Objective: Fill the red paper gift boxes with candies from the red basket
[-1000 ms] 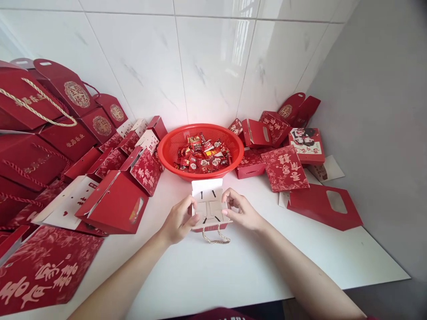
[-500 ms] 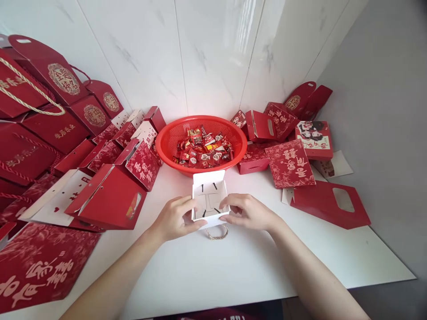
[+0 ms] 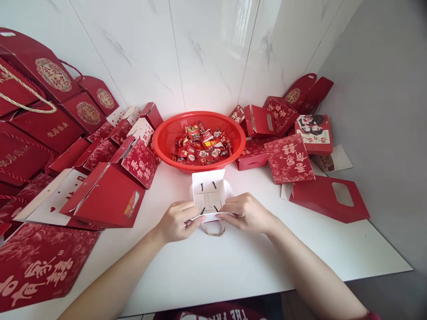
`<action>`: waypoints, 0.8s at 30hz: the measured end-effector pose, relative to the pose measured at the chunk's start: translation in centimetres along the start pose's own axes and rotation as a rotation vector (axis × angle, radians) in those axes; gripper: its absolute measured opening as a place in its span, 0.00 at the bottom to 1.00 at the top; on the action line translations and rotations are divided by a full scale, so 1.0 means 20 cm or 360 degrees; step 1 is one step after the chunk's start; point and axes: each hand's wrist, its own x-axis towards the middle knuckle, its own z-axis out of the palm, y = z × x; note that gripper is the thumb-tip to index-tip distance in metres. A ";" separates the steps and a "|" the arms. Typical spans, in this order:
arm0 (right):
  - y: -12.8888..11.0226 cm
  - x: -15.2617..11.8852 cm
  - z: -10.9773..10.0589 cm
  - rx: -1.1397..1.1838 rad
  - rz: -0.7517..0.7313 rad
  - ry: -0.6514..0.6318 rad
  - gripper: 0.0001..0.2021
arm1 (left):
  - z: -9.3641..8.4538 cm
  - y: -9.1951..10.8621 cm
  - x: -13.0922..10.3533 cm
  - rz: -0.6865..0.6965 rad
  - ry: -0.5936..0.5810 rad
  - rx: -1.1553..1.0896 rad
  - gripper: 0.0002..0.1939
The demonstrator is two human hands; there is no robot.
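A small gift box, white inside with dark cord ends poking through its bottom, lies between my hands in front of the basket. Its far flap stands up, and rounded side flaps spread outward. My left hand pinches the near left corner of the box between thumb and fingers. At the near right corner, my right hand grips the same near edge. A twisted cord handle loops out from under the box toward me. The box's outer face is mostly hidden.
Behind the box stands a red plastic basket with wrapped candies. Red gift boxes crowd the left side. More boxes are piled at the right, with a flat red box near the grey wall.
The side flaps of the box have swung outward. Both hands have shifted from the box's sides to its near corners, fingers now closed on the near edge. The view has moved slightly.
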 end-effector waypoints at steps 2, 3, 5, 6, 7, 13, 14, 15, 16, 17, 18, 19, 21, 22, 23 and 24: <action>-0.01 0.00 -0.01 0.0137 0.0005 0.0044 0.13 | 0.01 0.01 0.00 -0.0005 0.0006 -0.0022 0.20; -0.01 0.00 -0.02 0.0203 0.0027 0.0138 0.13 | 0.02 0.01 -0.01 0.0003 0.0001 -0.0022 0.22; -0.01 0.00 -0.04 0.0246 0.0077 0.0467 0.11 | 0.02 0.02 -0.01 0.0036 -0.0006 -0.0007 0.25; -0.01 0.00 -0.04 0.0210 0.0080 0.0639 0.09 | 0.02 0.03 -0.01 0.0063 -0.0005 0.0003 0.26; -0.01 0.00 -0.05 0.0147 0.0067 0.0769 0.06 | 0.02 0.04 -0.01 0.0095 0.0004 0.0010 0.27; 0.05 0.03 -0.03 -0.0017 0.0047 0.0693 0.19 | 0.03 0.07 -0.01 0.0179 0.0090 -0.0105 0.18; 0.05 0.03 -0.02 0.0028 0.0077 0.0664 0.20 | 0.03 0.07 -0.01 0.0138 0.0114 -0.0123 0.15; 0.06 0.03 -0.01 0.0084 0.0112 0.0642 0.20 | 0.03 0.07 -0.01 0.0087 0.0164 -0.0130 0.16; 0.06 0.03 0.01 0.0143 0.0154 0.0632 0.19 | 0.03 0.06 -0.01 0.0033 0.0231 -0.0118 0.21; 0.07 0.03 0.01 0.0205 0.0201 0.0626 0.19 | 0.03 0.06 -0.01 -0.0018 0.0295 -0.0087 0.28; 0.07 0.03 0.02 0.0267 0.0255 0.0617 0.18 | 0.03 0.05 0.00 -0.0061 0.0334 -0.0044 0.35; 0.06 0.04 0.03 0.0336 0.0315 0.0599 0.17 | 0.03 0.05 0.00 -0.0099 0.0336 -0.0005 0.41; 0.07 0.04 0.03 0.0499 0.0447 0.0554 0.17 | 0.03 0.03 0.02 -0.0167 0.0244 -0.0016 0.52; 0.07 0.04 0.04 0.0597 0.0516 0.0532 0.17 | 0.03 0.03 0.02 -0.0203 0.0175 -0.0091 0.57; 0.07 0.04 0.05 0.0710 0.0587 0.0505 0.17 | 0.04 0.02 0.02 -0.0248 0.0099 -0.0211 0.60; 0.08 0.05 0.05 0.0835 0.0657 0.0469 0.18 | 0.05 0.01 0.02 -0.0320 0.0044 -0.0359 0.63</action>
